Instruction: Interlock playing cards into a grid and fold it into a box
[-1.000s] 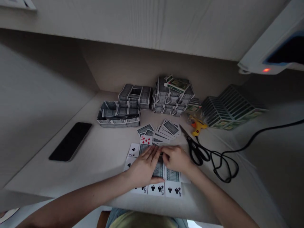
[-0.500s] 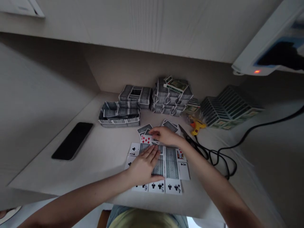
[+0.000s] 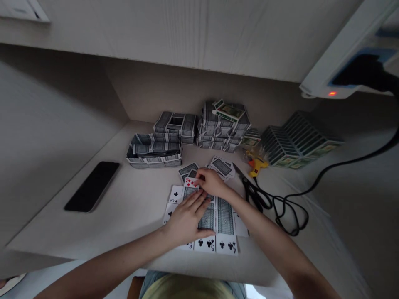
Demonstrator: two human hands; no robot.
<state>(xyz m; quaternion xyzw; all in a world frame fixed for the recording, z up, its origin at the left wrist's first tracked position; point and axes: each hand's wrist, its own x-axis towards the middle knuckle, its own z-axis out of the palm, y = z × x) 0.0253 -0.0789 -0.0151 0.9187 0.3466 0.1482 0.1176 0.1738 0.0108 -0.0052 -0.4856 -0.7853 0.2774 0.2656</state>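
Note:
My left hand (image 3: 188, 216) lies flat with fingers spread over a flat arrangement of playing cards, some back up (image 3: 225, 216), with face-up cards such as the four of clubs (image 3: 227, 244) and three of clubs (image 3: 176, 194) around the edges. Just above it, my right hand (image 3: 209, 182) has its fingers curled at the right end of a red diamonds card (image 3: 190, 182) at the top edge. The fingertips touch that card, though the exact hold is partly hidden. Loose cards (image 3: 222, 166) lie behind my right hand.
Box shapes built of cards (image 3: 154, 151) stand at the back, with a stack (image 3: 222, 128) beside them. A phone (image 3: 92, 186) lies left. Black scissors (image 3: 255, 193), a yellow glue gun (image 3: 257, 164) with its cable, and card packs (image 3: 282, 151) are at right.
My right hand has shifted slightly left and down, and its fingers have drawn in onto the red diamonds card. My left hand stays on the cards. The view has moved slightly.

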